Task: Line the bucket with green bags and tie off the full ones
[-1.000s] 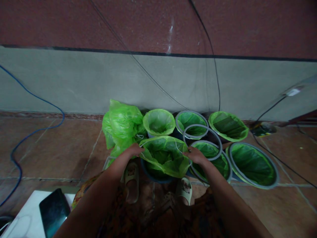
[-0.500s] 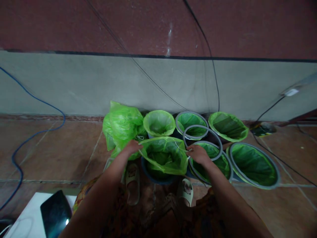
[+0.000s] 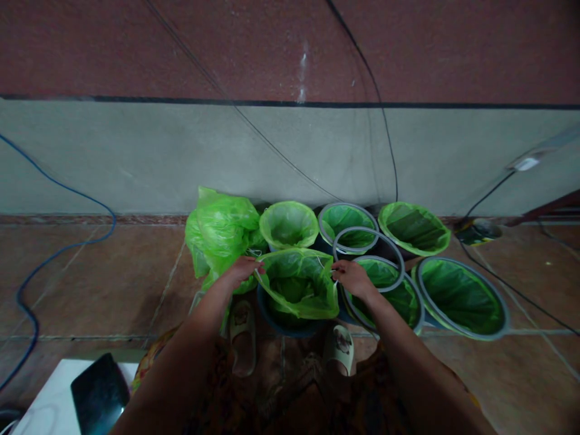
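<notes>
A dark round bin (image 3: 284, 325) stands on the floor just ahead of my feet, with a green plastic bag (image 3: 296, 283) opened over its mouth. My left hand (image 3: 240, 270) is closed on the bag's left edge. My right hand (image 3: 352, 277) is closed on its right edge. The bag's rim is stretched between the two hands, and a thin white drawstring shows along it. Both forearms reach forward from the bottom of the view.
Several other bins lined with green bags (image 3: 460, 297) stand to the right and behind, some with grey rings (image 3: 368, 252) on top. A heap of green bags (image 3: 222, 229) lies at the left. Cables run on the wall; a blue cable (image 3: 27, 275) and a phone (image 3: 97, 393) lie at the left.
Both hands have shifted slightly up and away with the bag's edges. The bag's rim now sits a little higher over the bin.
</notes>
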